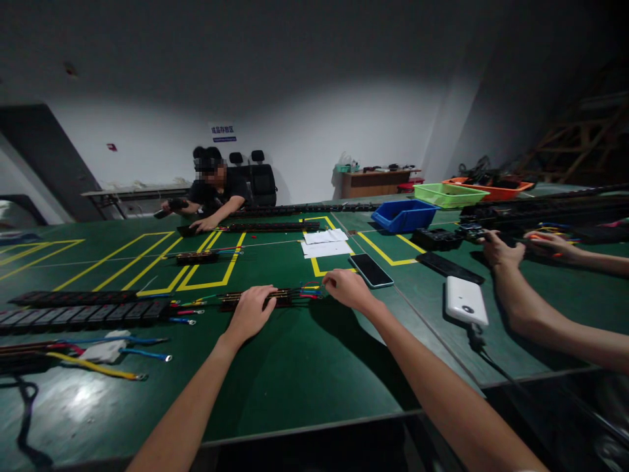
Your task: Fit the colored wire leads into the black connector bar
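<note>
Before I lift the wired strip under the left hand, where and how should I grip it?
I'd take the strip by its long body, from above, thumb on the near edge, fingers on the far: it seems to lie flat, side to side. Avoid the right end, where thin coloured wires stick out toward the right hand.

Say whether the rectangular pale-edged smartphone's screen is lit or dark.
Dark: the rectangular pale-edged smartphone lies face up, its front black with no visible glow.
</note>
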Demonstrator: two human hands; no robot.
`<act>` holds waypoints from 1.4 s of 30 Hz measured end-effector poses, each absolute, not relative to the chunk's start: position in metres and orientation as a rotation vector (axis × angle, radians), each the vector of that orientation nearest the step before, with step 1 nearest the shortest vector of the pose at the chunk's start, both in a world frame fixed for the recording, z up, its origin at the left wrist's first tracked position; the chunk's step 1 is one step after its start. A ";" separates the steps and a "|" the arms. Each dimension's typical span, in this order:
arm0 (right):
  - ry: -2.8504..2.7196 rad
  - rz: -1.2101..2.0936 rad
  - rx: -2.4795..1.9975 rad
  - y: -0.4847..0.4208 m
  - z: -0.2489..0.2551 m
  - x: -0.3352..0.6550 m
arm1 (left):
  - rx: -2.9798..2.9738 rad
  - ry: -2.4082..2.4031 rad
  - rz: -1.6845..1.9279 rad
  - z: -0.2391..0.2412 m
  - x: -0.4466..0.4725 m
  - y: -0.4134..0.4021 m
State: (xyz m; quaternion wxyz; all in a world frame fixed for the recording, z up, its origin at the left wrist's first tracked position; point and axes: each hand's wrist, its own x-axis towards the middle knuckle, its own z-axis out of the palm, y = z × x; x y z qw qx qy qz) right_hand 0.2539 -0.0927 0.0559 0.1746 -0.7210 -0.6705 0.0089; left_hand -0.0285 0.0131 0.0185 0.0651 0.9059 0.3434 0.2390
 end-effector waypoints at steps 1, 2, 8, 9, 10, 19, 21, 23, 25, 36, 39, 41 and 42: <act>-1.908 0.031 -2.040 -0.093 0.056 0.254 | 2.736 1.033 0.727 0.018 -0.028 0.013; -1.921 0.048 -2.041 -0.092 0.055 0.253 | 2.738 1.029 0.730 0.018 -0.028 0.014; -1.943 0.118 -2.042 -0.093 0.055 0.252 | 2.733 1.038 0.712 0.019 -0.028 0.013; -1.914 0.091 -2.042 -0.094 0.055 0.252 | 2.730 1.042 0.710 0.019 -0.028 0.013; -1.888 0.064 -2.044 -0.094 0.056 0.252 | 2.727 1.045 0.708 0.020 -0.028 0.012; -1.986 0.154 -2.081 -0.093 0.054 0.252 | 2.744 1.037 0.714 0.018 -0.028 0.014; -1.934 0.097 -2.077 -0.093 0.055 0.252 | 2.749 1.033 0.721 0.017 -0.028 0.015; -1.897 0.044 -2.056 -0.093 0.056 0.252 | 2.750 1.028 0.732 0.016 -0.029 0.016; -1.907 0.044 -2.049 -0.094 0.056 0.251 | 2.747 1.024 0.744 0.015 -0.029 0.016; -1.889 0.076 -2.072 -0.095 0.057 0.252 | 2.726 1.033 0.713 0.021 -0.028 0.010; -1.862 0.113 -2.062 -0.094 0.056 0.254 | 2.720 1.031 0.714 0.022 -0.028 0.009; -1.863 0.188 -2.075 -0.092 0.051 0.255 | 2.721 1.029 0.723 0.021 -0.028 0.009; -1.863 0.218 -2.080 -0.091 0.048 0.255 | 2.724 1.027 0.724 0.021 -0.028 0.010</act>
